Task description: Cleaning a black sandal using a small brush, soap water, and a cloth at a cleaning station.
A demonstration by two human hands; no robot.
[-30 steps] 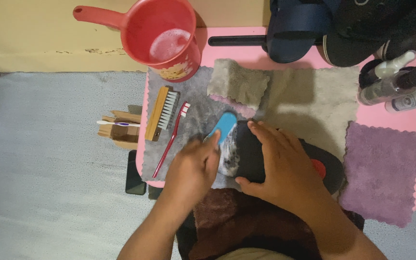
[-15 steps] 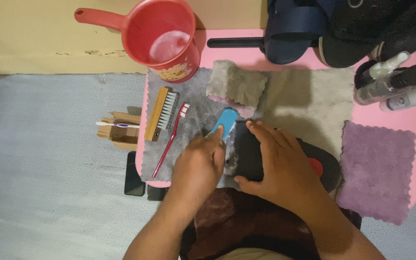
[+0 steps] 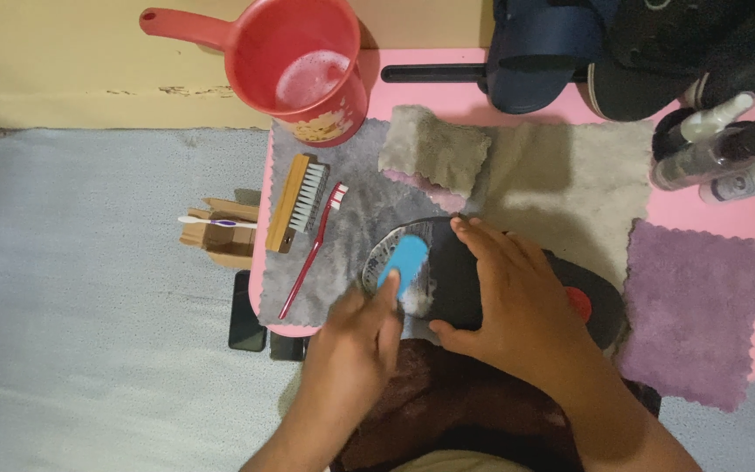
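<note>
Pale grey floor across the left half of the frame, yellow wall strip along the top, pink low table point(image 3: 727, 214) filling the centre and right. Spread over the table, a grey cloth point(image 3: 356, 218) under the work, a beige cloth point(image 3: 561, 188) beside it, a folded grey-beige rag point(image 3: 432, 149) above, a purple cloth point(image 3: 692, 310) at the right edge.

Centre of frame: dark shoe point(image 3: 517, 280) lying on its side on the grey cloth, pale toe end pointing left, red spot showing on its right part. Right hand point(image 3: 526, 319) laid flat over the shoe, fingers spread, pressing down. Left hand point(image 3: 356, 354) just below and left of it, fingers closed around a blue brush point(image 3: 404, 262), brush head set against the foamy toe end.

Upper centre: red dipper with a long handle point(image 3: 303, 65), standing on the table's top-left corner, holding soapy water with white froth on the surface. Top right: cluster of spray bottles point(image 3: 714, 149), upright to tilted, contents not readable. Above them, dark navy and black shoes point(image 3: 570, 52) stacked along the top edge.

Left of the shoe on the grey cloth: wooden brush with pale bristles point(image 3: 297, 201), red toothbrush point(image 3: 315, 249) lying diagonally just beside it. Off the table's left edge, small wooden holder point(image 3: 220, 232) with a white and purple toothbrush across it. Below, dark phone point(image 3: 246, 310) flat on the floor, touching the table edge. Brown cloth point(image 3: 447, 406) over the lap at bottom centre.
</note>
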